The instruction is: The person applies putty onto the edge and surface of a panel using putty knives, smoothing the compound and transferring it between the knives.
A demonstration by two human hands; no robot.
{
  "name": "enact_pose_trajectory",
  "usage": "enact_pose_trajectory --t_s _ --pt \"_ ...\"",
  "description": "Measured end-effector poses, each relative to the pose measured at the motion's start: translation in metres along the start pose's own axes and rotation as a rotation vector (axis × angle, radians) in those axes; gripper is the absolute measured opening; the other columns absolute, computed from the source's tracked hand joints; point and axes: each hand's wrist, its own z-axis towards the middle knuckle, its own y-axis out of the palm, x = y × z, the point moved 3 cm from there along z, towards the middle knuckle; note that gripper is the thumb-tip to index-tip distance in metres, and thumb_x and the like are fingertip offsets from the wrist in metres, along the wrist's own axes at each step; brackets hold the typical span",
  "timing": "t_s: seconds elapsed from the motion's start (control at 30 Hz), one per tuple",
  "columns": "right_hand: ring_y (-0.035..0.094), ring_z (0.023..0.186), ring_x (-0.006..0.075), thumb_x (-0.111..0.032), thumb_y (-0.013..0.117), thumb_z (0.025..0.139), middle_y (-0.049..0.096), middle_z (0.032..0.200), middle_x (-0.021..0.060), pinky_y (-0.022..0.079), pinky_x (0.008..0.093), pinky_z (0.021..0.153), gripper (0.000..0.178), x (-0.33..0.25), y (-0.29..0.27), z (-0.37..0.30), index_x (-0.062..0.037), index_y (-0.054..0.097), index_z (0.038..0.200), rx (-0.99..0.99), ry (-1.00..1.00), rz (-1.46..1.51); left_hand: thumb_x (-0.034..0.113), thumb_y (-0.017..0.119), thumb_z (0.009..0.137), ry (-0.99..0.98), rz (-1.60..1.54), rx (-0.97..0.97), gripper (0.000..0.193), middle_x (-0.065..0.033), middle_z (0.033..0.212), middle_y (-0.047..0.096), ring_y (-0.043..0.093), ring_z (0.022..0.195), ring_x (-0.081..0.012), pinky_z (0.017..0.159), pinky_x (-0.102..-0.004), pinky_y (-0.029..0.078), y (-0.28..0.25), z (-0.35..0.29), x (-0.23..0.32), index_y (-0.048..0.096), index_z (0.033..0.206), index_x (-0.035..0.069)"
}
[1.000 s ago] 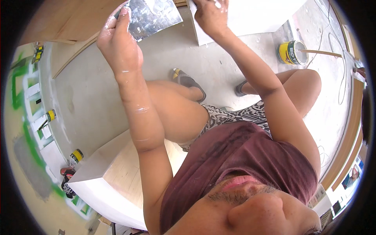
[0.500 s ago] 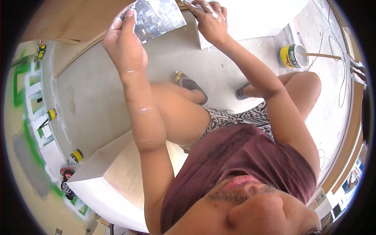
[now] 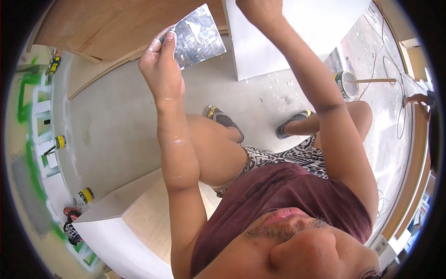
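Note:
My left hand (image 3: pixel 160 58) grips the edge of a flat, square metal scraper plate (image 3: pixel 200 37), thumb on top. White paste smears the plate's face, and white specks mark my fingers and forearm. My right hand (image 3: pixel 262 11) is at the top edge, over a white panel (image 3: pixel 288 42). Its fingers lie beyond the picture, so whatever they hold does not show. A gap separates the plate from the white panel on its right.
A brown wooden panel (image 3: pixel 130 28) stands at the far left. On the right floor sit a tin (image 3: pixel 345 85) with a stick across it, and a loose cable (image 3: pixel 400 116). A white box (image 3: pixel 125 232) is beside my left leg. Another person's hand (image 3: pixel 418 99) appears at the far right.
My left hand and the scraper plate have shifted down and right within the picture. My right hand has moved up and right, taking its fingers out of view. More of the white panel shows.

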Motion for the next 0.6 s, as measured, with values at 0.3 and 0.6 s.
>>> enact_pose_trajectory --t_s 0.3,0.6 --pt "0.052 0.106 0.0290 -0.003 0.053 0.083 0.059 0.118 0.0063 0.042 0.0447 0.084 0.046 -0.004 -0.004 -0.038 -0.0215 0.063 0.124 -0.130 0.091 0.077 0.005 0.057 0.093 0.009 0.001 -0.012 0.025 -0.0100 0.098 0.067 0.060 0.088 -0.0113 0.081 -0.0247 0.048 -0.002 0.000 -0.002 0.062 0.109 -0.013" --pt "0.052 0.102 0.0291 -0.002 0.052 0.081 0.059 0.114 0.0063 0.043 0.0448 0.082 0.046 0.002 -0.004 0.017 -0.0176 0.063 0.123 0.007 0.023 -0.001 0.005 0.057 0.093 0.015 -0.006 -0.006 0.025 -0.0104 0.099 0.067 0.060 0.088 -0.0117 0.082 -0.0247 0.048 -0.001 0.001 0.000 0.062 0.109 -0.013"
